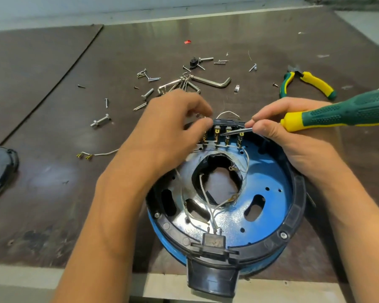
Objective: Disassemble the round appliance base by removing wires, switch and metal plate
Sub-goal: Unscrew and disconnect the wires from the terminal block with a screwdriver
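Dark surface (53, 193). Round appliance base (293, 215) at its near edge, blue inside, black rim. Left hand (171, 132) pinches the left end of the switch (228, 127) on the base's far wall. Right hand (293, 136) grips a green-yellow screwdriver (337, 112), tip at the switch terminals. White wires (214, 206) loop inside.

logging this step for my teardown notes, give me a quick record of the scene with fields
base: round, black rim, on table
switch: mounted at far rim, wires attached
left grip: fingers curled on switch's left end
right grip: holds screwdriver, tip at a switch terminal
metal plate: in place inside base
spare tools: pliers, hex keys, loose screws behind
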